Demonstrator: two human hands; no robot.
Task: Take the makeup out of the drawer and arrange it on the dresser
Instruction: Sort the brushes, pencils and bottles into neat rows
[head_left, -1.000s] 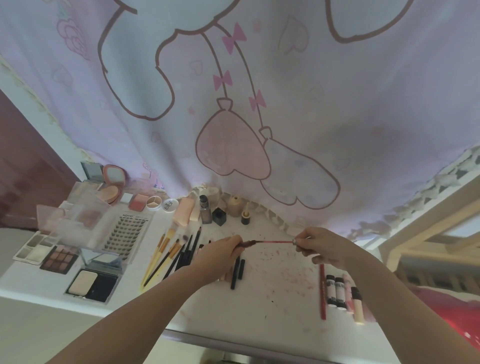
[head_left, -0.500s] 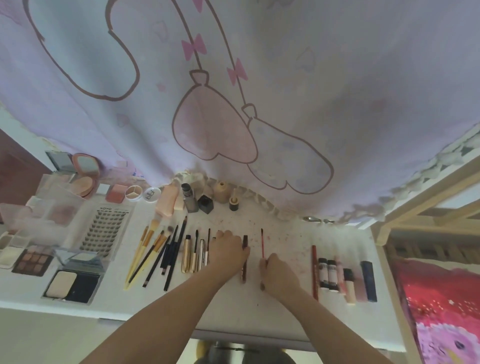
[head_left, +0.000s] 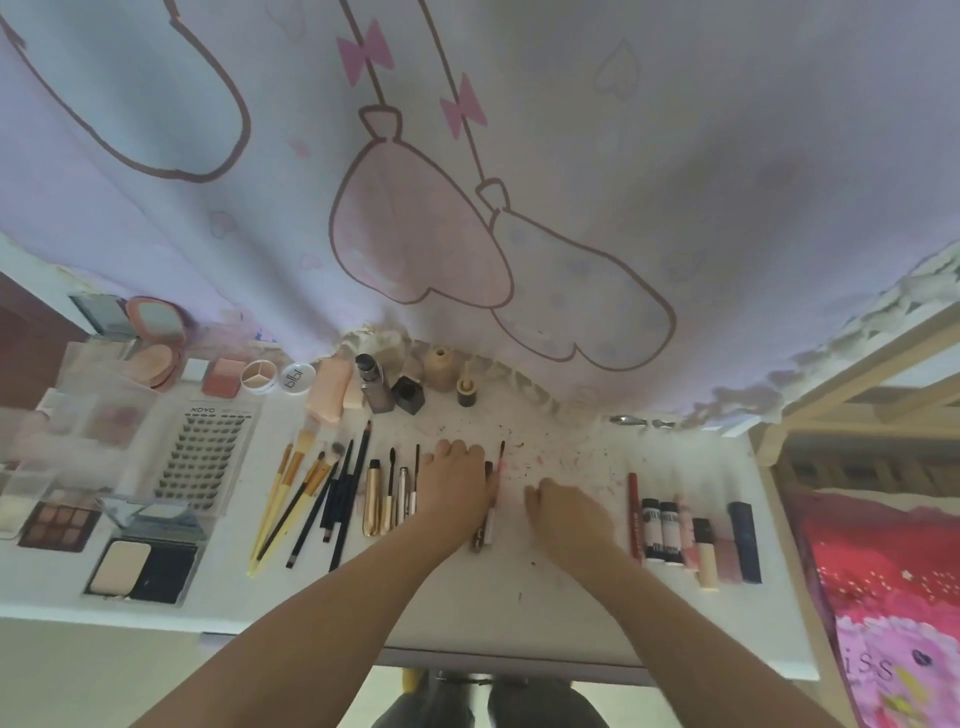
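Makeup (head_left: 332, 488) lies in neat rows on the white dresser (head_left: 561, 613).

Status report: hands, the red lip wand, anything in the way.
Left hand flat beside red lip wand. Right hand empty, off it. Wand on dresser. Nothing blocking.

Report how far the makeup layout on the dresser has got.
Mostly done: palettes and compacts such as the black-and-beige powder compact, the yellow-handled brushes and the row of small tubes and bottles lie sorted on the white dresser top. In hand: the left hand rests on the thin red-tipped applicator wand; the right hand sits beside it. The drawer is out of view, so what remains is unclear.
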